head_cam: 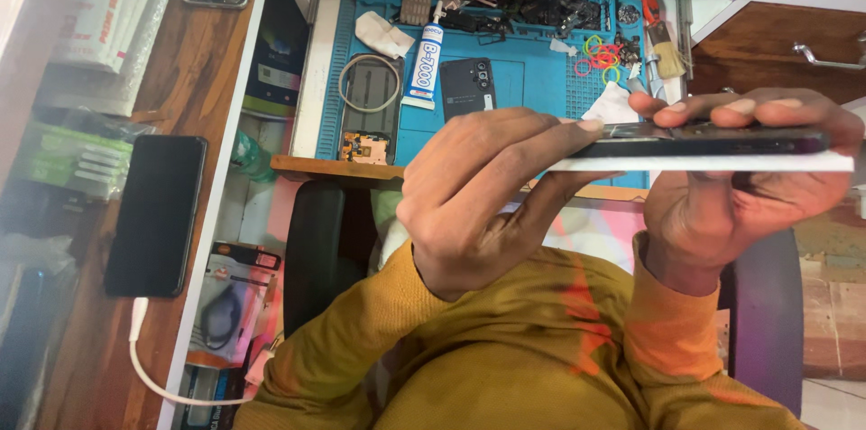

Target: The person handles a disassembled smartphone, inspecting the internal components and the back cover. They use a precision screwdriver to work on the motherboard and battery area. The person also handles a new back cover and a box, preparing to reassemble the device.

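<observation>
Black and thin, the phone (722, 139) lay edge-on to me on a white slab (722, 163), held above the lap, near the blue mat (541, 78). My left hand (478, 204) pinched its left end; my right hand (740, 186) gripped the other. Its long axis ran left-right. The screen looked seated, and I judged pressing remained.

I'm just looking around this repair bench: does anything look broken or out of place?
The phone held edge-on in both hands looks split along its side: the dark top part sits apart from the white layer below, near the left hand's fingertips. A phone back and another opened phone lie loose on the blue mat.
</observation>
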